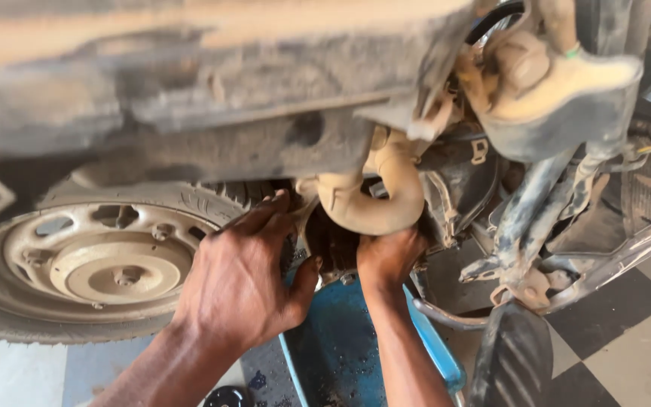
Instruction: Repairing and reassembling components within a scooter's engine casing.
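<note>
I am looking under a dust-caked scooter. My left hand (246, 275) lies flat against the dark engine underside (331, 245), fingers spread, just right of the rear wheel (84, 264). My right hand (389, 256) reaches up under the curved, dusty exhaust pipe (374, 200), its fingers curled and hidden against the engine. Whether it grips anything is hidden from me. A blue drain tray (340, 347) sits on the floor right beneath both hands, wet with dark drops.
The dusty underbody panel (190, 75) fills the top of the view. A stand and frame tubes (521, 226) hang at the right, over a black-and-white checkered floor (627, 332). A small black round cap (227, 396) lies on the floor near my left forearm.
</note>
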